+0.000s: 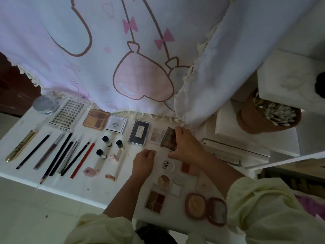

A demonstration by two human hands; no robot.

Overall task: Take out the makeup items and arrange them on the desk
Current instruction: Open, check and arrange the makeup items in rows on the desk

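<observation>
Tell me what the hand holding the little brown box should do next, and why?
Probably lay the brown palette flat on the desk, just right of the pale palette. The right hand grips it tilted, while the other cases in that back row already lie flat side by side, so it looks like the row's next piece.

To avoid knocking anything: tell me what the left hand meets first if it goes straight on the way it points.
Probably the pale palette, just beyond the left hand; only bare desk lies between, though depth is unclear.
</observation>
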